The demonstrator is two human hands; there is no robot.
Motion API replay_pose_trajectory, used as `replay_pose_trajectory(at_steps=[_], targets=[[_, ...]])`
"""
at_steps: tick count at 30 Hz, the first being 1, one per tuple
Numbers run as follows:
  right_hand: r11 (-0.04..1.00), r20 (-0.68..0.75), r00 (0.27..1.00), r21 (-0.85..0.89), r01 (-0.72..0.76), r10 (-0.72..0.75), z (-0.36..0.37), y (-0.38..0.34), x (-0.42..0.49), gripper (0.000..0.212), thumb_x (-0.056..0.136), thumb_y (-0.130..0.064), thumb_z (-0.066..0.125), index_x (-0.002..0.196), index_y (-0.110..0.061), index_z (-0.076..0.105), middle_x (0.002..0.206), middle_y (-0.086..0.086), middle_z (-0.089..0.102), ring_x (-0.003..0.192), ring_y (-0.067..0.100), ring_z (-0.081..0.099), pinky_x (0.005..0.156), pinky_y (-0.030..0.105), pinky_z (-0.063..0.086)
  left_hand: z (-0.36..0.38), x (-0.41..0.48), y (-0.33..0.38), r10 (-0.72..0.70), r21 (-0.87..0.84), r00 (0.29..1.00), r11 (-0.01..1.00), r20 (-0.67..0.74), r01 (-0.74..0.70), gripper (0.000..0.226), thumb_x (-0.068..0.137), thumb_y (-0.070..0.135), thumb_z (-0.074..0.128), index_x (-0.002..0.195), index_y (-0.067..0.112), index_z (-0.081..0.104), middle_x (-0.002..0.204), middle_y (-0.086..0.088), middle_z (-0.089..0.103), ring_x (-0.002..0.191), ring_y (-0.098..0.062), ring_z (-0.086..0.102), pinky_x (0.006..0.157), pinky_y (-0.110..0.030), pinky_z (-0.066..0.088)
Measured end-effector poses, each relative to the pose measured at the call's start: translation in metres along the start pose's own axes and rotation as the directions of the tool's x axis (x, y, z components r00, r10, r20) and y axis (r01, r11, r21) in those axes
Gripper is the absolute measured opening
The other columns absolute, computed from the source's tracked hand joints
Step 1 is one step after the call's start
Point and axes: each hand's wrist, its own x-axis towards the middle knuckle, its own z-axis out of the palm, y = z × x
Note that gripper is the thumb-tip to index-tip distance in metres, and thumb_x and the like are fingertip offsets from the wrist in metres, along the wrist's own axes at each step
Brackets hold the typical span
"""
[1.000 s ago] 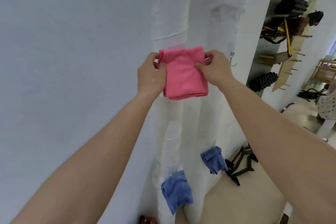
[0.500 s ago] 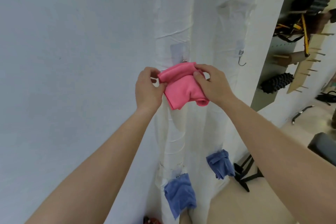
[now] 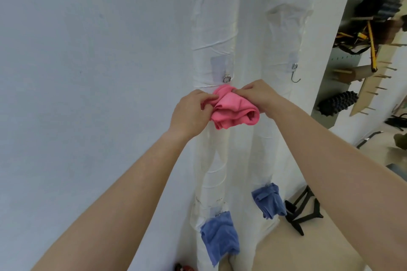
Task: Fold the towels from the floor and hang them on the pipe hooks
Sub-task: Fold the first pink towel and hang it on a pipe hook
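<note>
A folded pink towel (image 3: 233, 109) is bunched against the left white wrapped pipe (image 3: 214, 28), just under a metal hook (image 3: 226, 78) taped to that pipe. My left hand (image 3: 190, 112) pinches the towel's left edge. My right hand (image 3: 258, 94) pinches its top, close below the hook. Whether the towel hangs on the hook cannot be told. A second, bare hook (image 3: 294, 73) is on the right pipe (image 3: 286, 28). Lower down, two blue towels (image 3: 220, 236) (image 3: 268, 200) hang on the pipes, one on each.
A pale wall (image 3: 88, 72) fills the left. At right, an arched niche (image 3: 370, 50) holds pegs with black rollers and straps. A black stand (image 3: 301, 215) sits on the beige floor by the pipes. A small red object (image 3: 185, 268) lies at the bottom edge.
Both hands brought the flat pink towel down and in to the left pipe's hook; the towel went from flat to bunched. The camera moved closer to the pipes.
</note>
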Motion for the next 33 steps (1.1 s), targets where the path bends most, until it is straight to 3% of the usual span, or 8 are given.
replay_pose_trajectory(at_steps=[3,5,6,8,12,20,27,33], targets=[[0.995,0.014,1.000,0.092,0.026,-0.028,0.000,0.008,-0.001,0.029,0.086,-0.025,0.072,0.062,-0.014,0.060,0.057,0.003,0.052,0.051,0.012,0.049,0.045,0.019,0.040,-0.008,0.005,0.017,-0.119,-0.065,0.991,0.990,0.063,0.123,0.041,0.089,0.047,0.044,0.076,0.021,0.072,0.085,-0.001,0.067,0.083,-0.021,0.062,0.078,-0.044,0.052],[0.978,-0.149,0.977,0.122,0.170,-0.151,0.000,0.011,-0.002,0.005,0.082,-0.022,0.076,0.083,-0.017,0.074,0.080,-0.001,0.071,0.074,0.010,0.065,0.068,0.022,0.051,-0.012,0.010,0.027,-0.138,-0.075,0.989,0.987,0.058,0.142,0.055,0.088,0.060,0.044,0.057,0.019,0.063,0.071,-0.004,0.060,0.072,-0.022,0.057,0.067,-0.043,0.049],[0.963,-0.210,0.952,0.106,0.249,-0.223,-0.001,0.013,-0.003,0.011,0.081,-0.021,0.075,0.092,-0.021,0.075,0.091,-0.005,0.073,0.085,0.007,0.067,0.078,0.022,0.051,-0.013,0.012,0.030,-0.127,-0.050,0.991,0.990,0.043,0.129,0.052,0.086,0.063,0.048,0.054,0.026,0.065,0.076,0.000,0.059,0.077,-0.018,0.056,0.068,-0.039,0.048],[0.938,-0.160,0.935,0.090,0.334,-0.317,-0.001,0.016,-0.008,0.021,0.086,-0.020,0.070,0.105,-0.025,0.075,0.104,-0.009,0.073,0.101,0.002,0.066,0.091,0.022,0.050,-0.011,0.012,0.033,-0.086,0.046,0.996,0.995,0.024,0.085,0.030,0.083,0.059,0.061,0.077,0.033,0.075,0.102,0.006,0.058,0.102,-0.014,0.053,0.083,-0.033,0.047],[0.940,0.092,0.949,0.194,0.281,-0.303,-0.007,0.024,-0.020,0.040,0.093,-0.013,0.059,0.128,-0.029,0.064,0.125,-0.012,0.067,0.116,0.001,0.061,0.101,0.029,0.048,-0.002,0.003,0.030,0.120,0.065,0.992,0.990,0.023,-0.121,0.043,0.087,0.036,0.065,0.129,0.028,0.061,0.125,0.007,0.056,0.112,-0.013,0.056,0.093,-0.031,0.047],[0.938,0.432,0.856,0.310,0.153,-0.283,-0.021,0.039,-0.019,0.058,0.093,-0.014,0.066,0.144,-0.035,0.048,0.139,-0.008,0.058,0.120,0.015,0.063,0.095,0.038,0.055,0.007,-0.007,0.016,0.176,0.113,0.981,0.976,0.077,-0.184,0.060,0.087,0.048,0.051,0.142,0.026,0.050,0.145,0.010,0.048,0.132,-0.009,0.045,0.103,-0.027,0.040],[0.907,0.108,0.902,0.101,0.408,-0.418,0.009,0.051,-0.014,0.051,0.088,-0.013,0.073,0.136,-0.020,0.057,0.117,-0.007,0.069,0.081,-0.008,0.065,0.076,0.013,0.047,0.018,-0.007,0.006,0.192,0.114,0.981,0.975,0.019,-0.192,0.059,0.083,0.038,0.069,0.138,0.023,0.055,0.136,0.008,0.055,0.123,-0.010,0.052,0.098,-0.026,0.045],[0.906,-0.193,0.889,0.000,0.423,-0.415,0.037,0.055,-0.021,0.044,0.082,-0.016,0.074,0.125,-0.023,0.065,0.109,-0.010,0.063,0.090,0.007,0.061,0.082,0.018,0.047,0.022,-0.004,0.001,0.162,0.121,0.984,0.981,-0.075,-0.152,0.047,0.078,0.029,0.076,0.124,0.028,0.066,0.121,0.013,0.064,0.108,-0.011,0.055,0.088,-0.024,0.044]])
